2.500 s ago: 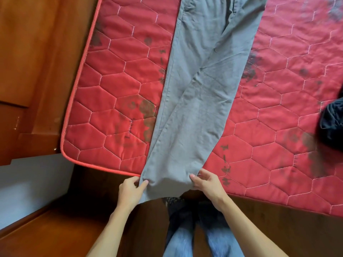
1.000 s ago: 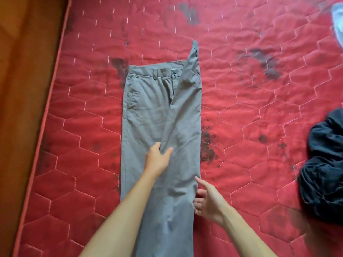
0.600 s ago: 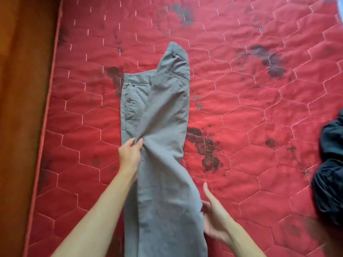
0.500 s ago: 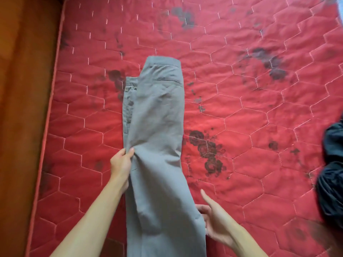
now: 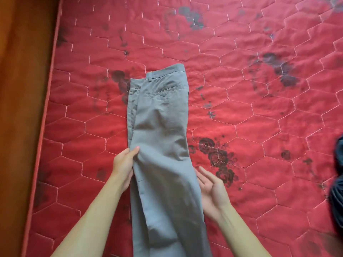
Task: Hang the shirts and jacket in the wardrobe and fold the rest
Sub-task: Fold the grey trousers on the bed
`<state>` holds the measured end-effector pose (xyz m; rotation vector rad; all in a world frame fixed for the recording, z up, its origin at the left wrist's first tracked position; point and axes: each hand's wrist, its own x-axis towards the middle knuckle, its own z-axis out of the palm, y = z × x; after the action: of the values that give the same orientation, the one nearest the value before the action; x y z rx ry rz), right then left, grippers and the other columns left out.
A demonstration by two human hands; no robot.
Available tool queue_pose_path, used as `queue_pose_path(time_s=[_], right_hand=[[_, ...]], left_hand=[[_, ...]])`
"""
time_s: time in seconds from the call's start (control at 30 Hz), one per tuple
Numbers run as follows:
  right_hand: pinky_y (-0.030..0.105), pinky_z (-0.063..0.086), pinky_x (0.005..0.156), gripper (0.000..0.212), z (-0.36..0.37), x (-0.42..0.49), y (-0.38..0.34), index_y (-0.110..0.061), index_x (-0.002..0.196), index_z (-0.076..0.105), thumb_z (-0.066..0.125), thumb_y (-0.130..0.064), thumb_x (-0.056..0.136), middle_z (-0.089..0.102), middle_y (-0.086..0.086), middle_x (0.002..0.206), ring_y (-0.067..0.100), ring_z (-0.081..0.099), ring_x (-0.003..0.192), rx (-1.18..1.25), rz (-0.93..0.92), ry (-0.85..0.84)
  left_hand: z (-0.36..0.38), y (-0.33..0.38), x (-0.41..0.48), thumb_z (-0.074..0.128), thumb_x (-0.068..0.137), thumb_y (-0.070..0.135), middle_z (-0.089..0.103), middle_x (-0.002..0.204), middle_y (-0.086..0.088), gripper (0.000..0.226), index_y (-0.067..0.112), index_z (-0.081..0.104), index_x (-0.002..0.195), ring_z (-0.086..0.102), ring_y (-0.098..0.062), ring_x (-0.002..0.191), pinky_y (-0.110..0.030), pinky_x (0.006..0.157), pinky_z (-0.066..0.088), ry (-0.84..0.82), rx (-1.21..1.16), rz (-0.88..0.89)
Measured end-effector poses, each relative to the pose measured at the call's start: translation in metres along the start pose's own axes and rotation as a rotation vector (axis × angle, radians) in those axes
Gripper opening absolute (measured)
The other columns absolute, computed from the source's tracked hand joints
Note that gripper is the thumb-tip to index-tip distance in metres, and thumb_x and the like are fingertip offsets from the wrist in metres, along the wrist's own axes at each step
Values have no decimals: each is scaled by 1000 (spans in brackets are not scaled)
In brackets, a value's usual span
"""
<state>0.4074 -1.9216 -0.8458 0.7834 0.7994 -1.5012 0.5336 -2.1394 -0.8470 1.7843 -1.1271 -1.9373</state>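
**A:** From your head view, what lies around the cloth?

**B:** Your grey trousers lie folded lengthwise on the red mattress. The waistband points away from you and the legs run off the bottom of the frame. A dark garment is heaped at the far right, well apart from them.

**A:** And the hands?

**B:** Your left hand pinches the trousers' left edge at mid-leg, thumb on top. Your right hand is spread, palm up and fingers straight, just beside the right edge.

**A:** Edges and room?

**B:** The mattress's piped edge runs down your left, with a wooden surface beyond it. The trousers lie nearer that side. On your right, bare red quilting stretches to the dark garment.
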Motion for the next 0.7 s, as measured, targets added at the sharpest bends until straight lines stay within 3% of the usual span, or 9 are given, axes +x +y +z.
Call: queue_pose_path(time_s=[0.07, 0.13, 0.2, 0.27, 0.33, 0.37, 0.47, 0.6, 0.7], right_hand=[[39, 37, 111, 85, 5, 3, -6, -4, 144, 47, 83, -20, 70, 54, 8, 135, 28, 52, 122, 99, -40, -39], [38, 26, 119, 75, 6, 3, -6, -4, 144, 49, 79, -21, 77, 52, 9, 137, 27, 46, 130, 126, 22, -86], [40, 39, 113, 49, 15, -1, -3, -2, 124, 65, 77, -21, 81, 65, 15, 118, 30, 61, 114, -4, 106, -45], [39, 59, 86, 23, 28, 9, 1, -4, 109, 70, 66, -15, 89, 73, 15, 92, 27, 72, 83, -130, 158, 37], [37, 61, 74, 31, 23, 9, 3, -8, 112, 71, 42, -13, 104, 77, 10, 93, 25, 75, 82, -172, 152, 44], [37, 61, 78, 39, 32, 16, -1, -10, 114, 73, 36, -22, 108, 76, 10, 102, 25, 74, 90, -100, 213, 179], [43, 58, 89, 58, 72, 43, -14, -15, 129, 67, 40, -57, 99, 65, 14, 130, 32, 64, 117, -31, 63, 121], [47, 46, 105, 54, 81, 52, -11, -10, 131, 63, 45, -49, 99, 64, 18, 130, 35, 60, 122, 87, 10, -49], [50, 56, 89, 45, 77, 41, -7, -4, 105, 77, 47, -36, 99, 71, 21, 116, 35, 70, 103, 215, -102, -35]], left_hand=[[-10, 5, -4, 59, 96, 6, 75, 98, -12, 13, 3, 71, 99, 73, -16, 83, -23, 72, 58, -16, -61, 12], [-22, 8, -6, 58, 96, 6, 76, 97, -11, 15, 0, 70, 103, 73, -16, 86, -22, 73, 59, -28, -66, 24], [-28, 11, -4, 58, 96, 8, 76, 98, -12, 17, 0, 71, 104, 72, -21, 93, -25, 78, 60, -59, -2, 23], [-28, 16, 4, 59, 96, 14, 76, 97, -10, 17, 4, 72, 102, 70, -23, 92, -29, 75, 56, -107, 90, -8], [-20, 25, 19, 61, 96, 24, 76, 100, -7, 21, 11, 73, 107, 71, -23, 92, -32, 77, 53, -135, 149, -64], [-14, 30, 28, 62, 95, 27, 76, 104, -7, 24, 11, 72, 111, 71, -24, 97, -34, 84, 53, -143, 147, -74], [16, 50, 60, 71, 89, 36, 77, 105, -4, 33, 10, 73, 109, 72, -19, 101, -37, 96, 53, -126, 128, -25], [51, 71, 85, 73, 89, 33, 76, 102, -3, 28, 11, 74, 105, 72, -16, 95, -33, 86, 57, -71, 98, 24], [46, 77, 89, 68, 93, 18, 74, 109, -11, 25, 5, 70, 114, 71, -22, 100, -36, 91, 57, -43, -35, 63]])
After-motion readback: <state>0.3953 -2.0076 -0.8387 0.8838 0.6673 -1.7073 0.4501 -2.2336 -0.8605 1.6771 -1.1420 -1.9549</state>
